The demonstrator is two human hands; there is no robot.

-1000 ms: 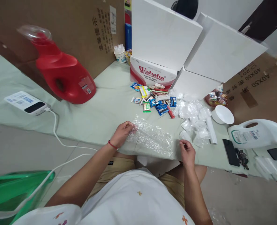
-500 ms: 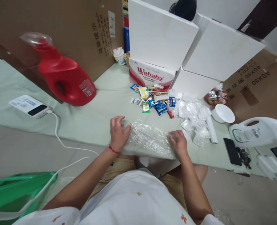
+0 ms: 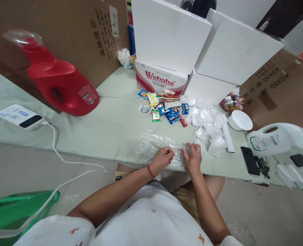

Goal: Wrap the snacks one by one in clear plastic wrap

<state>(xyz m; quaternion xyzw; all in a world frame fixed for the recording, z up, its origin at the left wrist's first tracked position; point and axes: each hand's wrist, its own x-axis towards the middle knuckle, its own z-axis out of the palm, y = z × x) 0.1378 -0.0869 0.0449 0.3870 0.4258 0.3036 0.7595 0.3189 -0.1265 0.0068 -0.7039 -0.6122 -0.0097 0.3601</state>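
Observation:
A crinkled piece of clear plastic [image 3: 151, 143], a bag or film, lies flat at the table's front edge. Over its right part is my left hand [image 3: 162, 160], its fingers curled together in a pinch; whatever they hold, if anything, is too small to make out. Close by on the right, my right hand [image 3: 193, 158] rests at the plastic's right end with thumb and fingers apart. Beyond the hands is a heap of small wrapped snacks [image 3: 167, 107], in blue, yellow, red and green packets. Right of the heap lies a pile of crumpled clear plastic bags [image 3: 205, 119].
A red jug [image 3: 64, 85] and a white cabled device [image 3: 22, 117] stand left. White boxes [image 3: 172, 37] rise behind the snacks. Rightward are a plastic roll [image 3: 228, 138], white bowl [image 3: 240, 120], white jug [image 3: 277, 140], phone [image 3: 250, 160] and keys [image 3: 263, 166].
My left hand has moved right, from the plastic's left end to beside my right hand, and its fingers have closed. My right hand stays near the right end. The view has shifted slightly.

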